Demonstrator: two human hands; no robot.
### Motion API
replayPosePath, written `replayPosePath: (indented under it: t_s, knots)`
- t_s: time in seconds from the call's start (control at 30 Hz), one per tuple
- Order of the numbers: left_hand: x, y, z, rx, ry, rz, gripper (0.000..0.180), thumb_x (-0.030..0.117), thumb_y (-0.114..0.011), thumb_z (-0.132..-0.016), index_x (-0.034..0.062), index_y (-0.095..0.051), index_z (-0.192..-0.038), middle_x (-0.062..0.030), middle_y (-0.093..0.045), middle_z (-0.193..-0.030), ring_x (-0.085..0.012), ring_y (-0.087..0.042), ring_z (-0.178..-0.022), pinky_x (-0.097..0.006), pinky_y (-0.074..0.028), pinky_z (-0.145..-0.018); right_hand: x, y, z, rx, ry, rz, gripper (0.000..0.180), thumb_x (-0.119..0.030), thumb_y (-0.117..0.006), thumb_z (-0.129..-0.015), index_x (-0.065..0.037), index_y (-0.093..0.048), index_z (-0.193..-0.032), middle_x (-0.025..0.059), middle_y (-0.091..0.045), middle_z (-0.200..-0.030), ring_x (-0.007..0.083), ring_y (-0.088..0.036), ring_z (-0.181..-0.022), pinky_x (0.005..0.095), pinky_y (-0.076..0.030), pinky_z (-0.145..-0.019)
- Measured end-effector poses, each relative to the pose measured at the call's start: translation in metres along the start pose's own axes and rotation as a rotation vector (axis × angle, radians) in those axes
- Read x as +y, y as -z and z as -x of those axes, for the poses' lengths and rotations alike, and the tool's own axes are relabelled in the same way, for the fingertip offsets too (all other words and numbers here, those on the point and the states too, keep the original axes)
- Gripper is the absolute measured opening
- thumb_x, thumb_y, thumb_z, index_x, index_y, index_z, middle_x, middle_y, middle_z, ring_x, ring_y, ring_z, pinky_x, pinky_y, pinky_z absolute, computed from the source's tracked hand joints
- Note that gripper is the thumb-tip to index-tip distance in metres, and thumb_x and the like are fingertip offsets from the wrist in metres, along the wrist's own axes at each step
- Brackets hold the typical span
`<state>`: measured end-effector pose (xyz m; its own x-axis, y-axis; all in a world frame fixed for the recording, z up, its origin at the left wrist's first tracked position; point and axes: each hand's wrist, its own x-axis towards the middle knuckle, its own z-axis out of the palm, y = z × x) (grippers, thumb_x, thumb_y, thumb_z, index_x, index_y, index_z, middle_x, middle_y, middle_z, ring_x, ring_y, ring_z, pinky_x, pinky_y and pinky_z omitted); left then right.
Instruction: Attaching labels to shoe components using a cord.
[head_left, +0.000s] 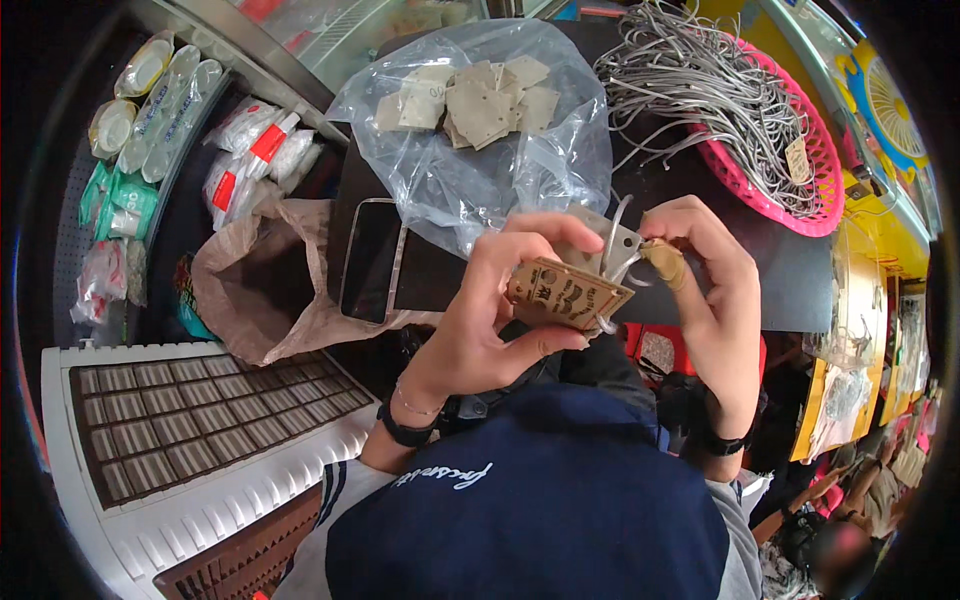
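Note:
My left hand (468, 318) is closed around several brown cardboard tags (568, 298) with dark print and a punched hole near the corner. A grey cord (620, 222) loops up at the tags' right edge, beside the hole. My right hand (722, 300) pinches at this cord, its thumb and forefinger close together. Tan tape wraps a fingertip (668, 264) of that hand. Just beyond my hands lies an open clear plastic bag (450, 190) with a heap of similar tags (485, 105) on it. Fingers and tags partly hide where the cord passes.
A pink basket (828, 190) heaped with grey cords (720, 110) stands far right on the dark table (790, 285). A phone (370, 262) lies left of my hands. Further left are an open brown bag (270, 280), packaged goods on shelves (165, 120) and a white slatted unit (200, 420).

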<state>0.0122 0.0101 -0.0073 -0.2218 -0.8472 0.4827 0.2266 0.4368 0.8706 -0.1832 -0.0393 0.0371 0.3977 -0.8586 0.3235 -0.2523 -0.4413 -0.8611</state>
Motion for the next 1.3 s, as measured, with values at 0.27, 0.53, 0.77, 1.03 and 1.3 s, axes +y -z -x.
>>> replayPosePath:
  t_s: [0.27, 0.53, 0.77, 1.03, 1.3]
  knots:
    - [0.004, 0.001, -0.002, -0.046, -0.039, -0.188, 0.062, -0.005, -0.078, -0.069, 0.0087, -0.033, -0.109, -0.0247, -0.042, -0.124, -0.0223, -0.053, -0.106, -0.031, -0.049, -0.087, 0.002, -0.001, 0.0, -0.049, 0.071, -0.041, 0.015, 0.009, -0.053, -0.076, 0.005, -0.057, -0.091, 0.0124, -0.056, -0.086, 0.021, -0.058, -0.078, 0.0262, -0.045, -0.072]
    - [0.003, 0.001, 0.003, -0.051, 0.039, -0.116, 0.064, -0.006, -0.077, -0.069, 0.0078, -0.033, -0.113, -0.0262, -0.041, -0.127, -0.0229, -0.053, -0.109, -0.032, -0.049, -0.088, 0.02, -0.002, 0.002, -0.151, -0.063, -0.36, 0.012, 0.003, -0.056, -0.087, 0.004, -0.06, -0.099, 0.0057, -0.06, -0.087, 0.0097, -0.055, -0.079, 0.0234, -0.045, -0.072]
    - [-0.002, 0.002, 0.006, 0.0, 0.04, -0.056, 0.063, -0.009, -0.071, -0.073, 0.0072, -0.034, -0.122, -0.0176, -0.041, -0.131, -0.0179, -0.051, -0.112, -0.029, -0.047, -0.09, 0.007, -0.019, 0.006, 0.054, -0.04, -0.258, 0.017, 0.005, -0.054, -0.087, 0.004, -0.061, -0.103, 0.0087, -0.066, -0.092, 0.0114, -0.061, -0.079, 0.0237, -0.048, -0.074]
    - [-0.005, 0.001, 0.0, -0.069, 0.003, -0.267, 0.059, -0.006, -0.074, -0.069, 0.0057, -0.04, -0.117, -0.0171, -0.046, -0.125, -0.0304, -0.049, -0.115, -0.036, -0.041, -0.094, 0.01, -0.011, 0.004, -0.076, -0.097, -0.152, 0.018, 0.007, -0.052, -0.084, 0.002, -0.06, -0.099, 0.0102, -0.064, -0.093, 0.0147, -0.062, -0.08, 0.0249, -0.047, -0.076]
    - [-0.01, 0.009, 0.005, -0.144, 0.107, -0.256, 0.059, -0.008, -0.072, -0.072, 0.0073, -0.037, -0.117, -0.0182, -0.044, -0.125, -0.0233, -0.049, -0.115, -0.032, -0.043, -0.094, 0.018, 0.012, -0.003, 0.239, -0.228, -0.324, 0.015, -0.012, -0.052, -0.093, -0.003, -0.059, -0.102, 0.0065, -0.058, -0.096, 0.0168, -0.053, -0.099, 0.0266, -0.039, -0.088]
